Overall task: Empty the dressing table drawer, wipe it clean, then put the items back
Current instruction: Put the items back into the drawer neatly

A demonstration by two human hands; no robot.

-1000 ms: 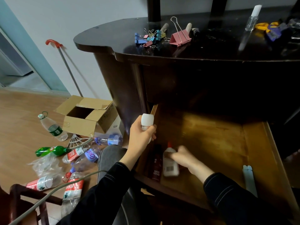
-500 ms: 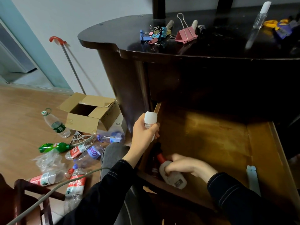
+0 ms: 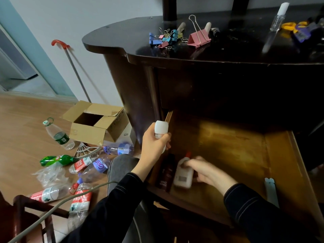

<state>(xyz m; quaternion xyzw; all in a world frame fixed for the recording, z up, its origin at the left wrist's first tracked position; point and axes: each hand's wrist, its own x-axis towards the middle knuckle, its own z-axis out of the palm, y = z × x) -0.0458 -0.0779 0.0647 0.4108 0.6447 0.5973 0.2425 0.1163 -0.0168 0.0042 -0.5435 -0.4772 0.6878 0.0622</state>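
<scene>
The wooden drawer of the dark dressing table stands pulled out. My left hand grips a small white bottle upright at the drawer's left wall. My right hand is closed on a white glue bottle with a red tip, which lies near the drawer's front left corner. A dark bottle marked MAKE SENSE lies just left of it. A white flat item rests at the drawer's right side. On the tabletop lie coloured binder clips, a pink binder clip and a clear spray bottle.
On the wooden floor to the left are an open cardboard box and several plastic bottles. A red-handled stick leans on the wall. A dark chair frame and a grey cable sit at lower left.
My right hand tipped the glue bottle from upright onto its side, then shifted it next to the dark bottle. The left hand keeps the small white bottle in about the same place.
</scene>
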